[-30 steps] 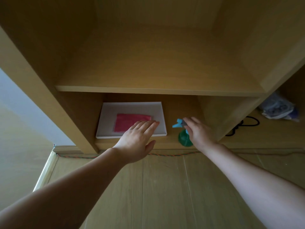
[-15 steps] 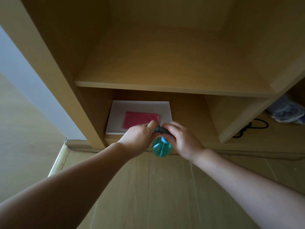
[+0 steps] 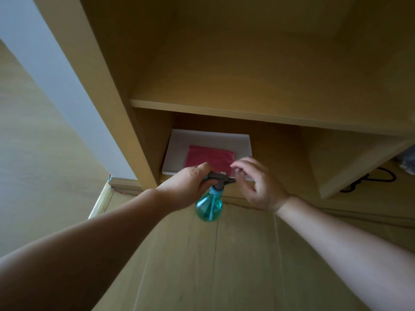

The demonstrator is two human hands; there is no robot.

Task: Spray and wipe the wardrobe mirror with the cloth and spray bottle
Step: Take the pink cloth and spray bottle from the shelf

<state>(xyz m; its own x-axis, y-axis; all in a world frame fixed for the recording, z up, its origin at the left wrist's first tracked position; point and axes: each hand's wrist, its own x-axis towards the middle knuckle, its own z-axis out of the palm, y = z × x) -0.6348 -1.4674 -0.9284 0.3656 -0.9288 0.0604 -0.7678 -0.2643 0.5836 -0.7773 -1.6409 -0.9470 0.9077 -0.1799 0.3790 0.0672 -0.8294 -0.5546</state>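
My left hand (image 3: 187, 187) grips the dark trigger head of a teal spray bottle (image 3: 209, 206), which hangs below it in front of the bottom shelf. Just to the right, my right hand (image 3: 258, 184) has its fingers spread and holds nothing; its fingertips reach toward the near edge of a folded red cloth (image 3: 210, 158). The cloth lies flat on a white tray (image 3: 177, 151) in the lowest compartment of the wooden wardrobe. No mirror is in view.
An empty wooden shelf (image 3: 247, 114) juts out above the tray. A vertical wooden panel (image 3: 125, 122) stands at the left, with a pale wall beyond it. A black cable (image 3: 368, 179) lies in the compartment to the right. Wooden floor boards lie below.
The spray bottle passed from my right hand to my left and came out of the shelf. My right hand let go and opened beside the cloth. The view shifted left.
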